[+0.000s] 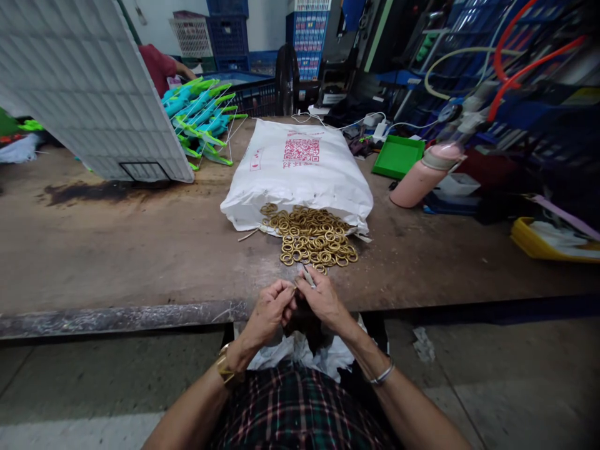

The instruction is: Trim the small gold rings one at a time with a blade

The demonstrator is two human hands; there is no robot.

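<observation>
- A person seated or standing at a worn wooden workbench (140,250) brings both bare hands together at its near edge, just in front of a heap of brass-coloured rings (316,234).
- The left hand (272,306) is curled, thumb and forefinger pinching a tiny piece (295,287), perhaps one of the rings; the fingers hide most of it.
- The right hand (325,306) grips a slim, pale tool (308,277), its narrow dark tip pointing towards the heap.
- The step in hand appears to be close work on a single small piece; the next move seems to call for a steady left pinch and fine control of the tool.
- The rings are round, smooth and slightly shiny, spilling onto the bench from the open mouth of a puffed, wrinkled white sack (262,175) printed with a red square code.
- Below the hands lies crumpled, thin white sheeting (337,357), above a dark plaid garment (304,406).
- The bench top is brown, scuffed and stained; a smooth pink bottle (419,181) leans right of the sack, near a shallow green plastic tray (398,156).
</observation>
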